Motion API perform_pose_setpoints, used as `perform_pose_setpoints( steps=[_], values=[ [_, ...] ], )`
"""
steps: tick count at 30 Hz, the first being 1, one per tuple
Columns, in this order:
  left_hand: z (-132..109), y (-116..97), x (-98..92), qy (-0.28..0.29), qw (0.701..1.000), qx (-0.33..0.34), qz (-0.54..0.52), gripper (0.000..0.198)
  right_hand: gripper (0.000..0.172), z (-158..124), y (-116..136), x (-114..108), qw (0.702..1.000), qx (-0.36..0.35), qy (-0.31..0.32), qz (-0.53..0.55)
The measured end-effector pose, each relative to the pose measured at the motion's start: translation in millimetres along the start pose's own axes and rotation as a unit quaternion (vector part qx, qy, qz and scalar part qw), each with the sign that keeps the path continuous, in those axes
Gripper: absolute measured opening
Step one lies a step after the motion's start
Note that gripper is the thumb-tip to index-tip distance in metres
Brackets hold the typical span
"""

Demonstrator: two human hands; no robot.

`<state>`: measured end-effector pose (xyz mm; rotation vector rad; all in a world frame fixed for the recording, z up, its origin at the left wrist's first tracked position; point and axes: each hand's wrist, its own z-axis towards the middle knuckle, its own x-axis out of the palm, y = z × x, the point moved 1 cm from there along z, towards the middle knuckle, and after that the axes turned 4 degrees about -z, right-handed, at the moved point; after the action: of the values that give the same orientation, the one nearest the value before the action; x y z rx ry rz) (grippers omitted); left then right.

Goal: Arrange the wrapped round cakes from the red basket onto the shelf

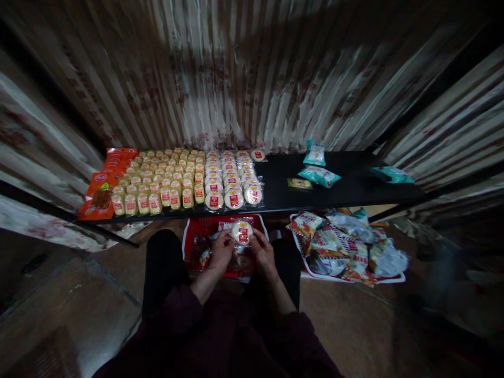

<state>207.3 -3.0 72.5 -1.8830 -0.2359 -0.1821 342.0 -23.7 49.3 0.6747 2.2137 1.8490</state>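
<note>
Between my two hands is a round, pale wrapped cake (241,232) with a red label, held over the red basket (186,247). My left hand (222,249) pinches the left edge of its clear wrapper, and my right hand (263,251) pinches the right edge. Inside the basket lie a few packets, partly hidden by my hands. On the black shelf (275,181) just beyond, rows of similar round cakes (233,199) lie overlapping, with one more (258,155) at the back right of them.
Left of the round cakes stand rows of small yellow wrapped cakes (165,178), then orange packets (114,165). Teal packets (318,176) and a small yellow packet (300,183) lie farther right. A second basket (305,270) full of snack bags sits on the floor. Curtains surround the shelf.
</note>
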Motion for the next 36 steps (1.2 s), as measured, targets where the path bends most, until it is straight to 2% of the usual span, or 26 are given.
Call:
perform_pose_setpoints(
  steps=[10,13,17,20,26,36],
  values=[
    [-3.0,-19.4,18.9,-0.016,0.999,0.034,0.001,0.032,0.053,0.0,28.3,2.3,0.999,-0.039,0.013,-0.029],
    [0.1,-20.8,23.2,-0.032,0.997,0.064,0.025,0.024,0.056,-0.6,39.4,5.1,0.998,-0.054,0.031,-0.025],
    [2.6,-23.8,28.7,-0.027,0.993,0.107,0.051,0.014,0.056,-1.0,48.4,7.3,0.998,-0.056,0.036,-0.007],
    [1.3,-28.1,32.2,-0.025,0.991,0.115,0.059,0.012,0.056,-0.8,50.6,6.7,0.998,-0.051,0.035,0.007],
    [-4.1,-37.0,41.6,0.029,0.994,0.107,0.017,0.021,0.060,-0.3,56.3,3.4,0.998,-0.043,0.031,0.035],
    [-5.4,-38.9,55.1,0.026,0.994,0.107,0.012,0.034,0.064,-1.7,75.1,1.0,0.998,-0.024,0.029,0.055]
  ],
)
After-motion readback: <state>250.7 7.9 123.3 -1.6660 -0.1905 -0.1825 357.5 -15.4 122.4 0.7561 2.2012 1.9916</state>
